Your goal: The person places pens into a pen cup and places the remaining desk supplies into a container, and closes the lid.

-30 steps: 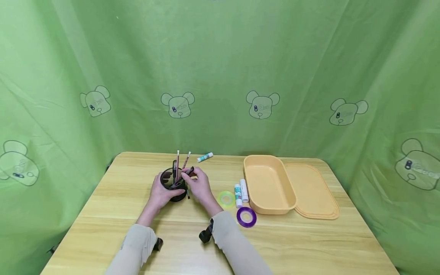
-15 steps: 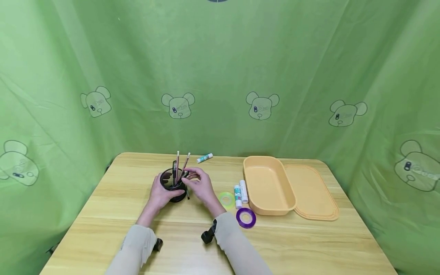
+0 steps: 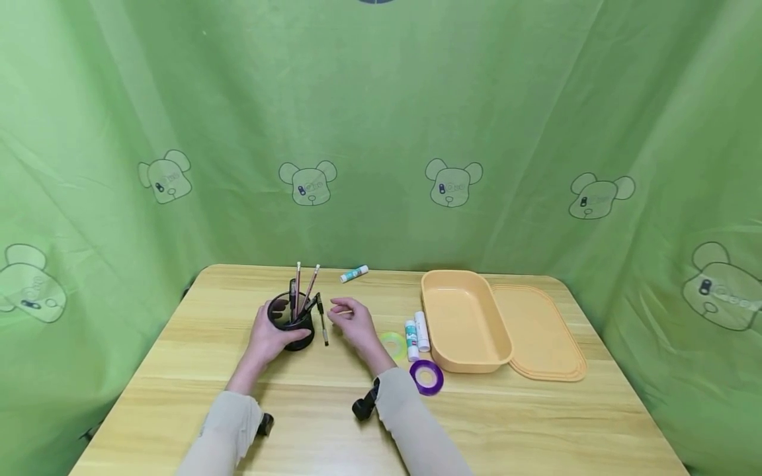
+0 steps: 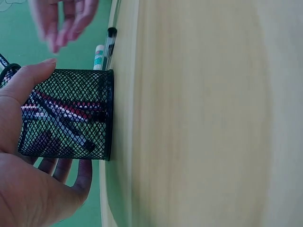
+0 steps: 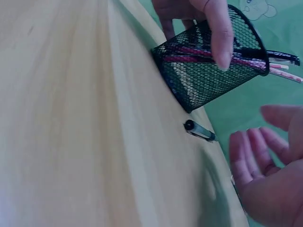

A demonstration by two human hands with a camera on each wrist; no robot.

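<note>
Downward head, seemingly sideways wrist views share cup.

Round black metal-mesh pen cup
Green cloth curtain carries dark-outlined cartoon heads; pale-yellow wooden bench shows streaked grain.

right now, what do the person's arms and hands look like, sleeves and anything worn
The left hand and right hand wear no gloves. The left sleeve and right sleeve are pale grey-beige, leaving the wrists uncovered. A small black device shows beside the left cuff, another beside the right.
</note>
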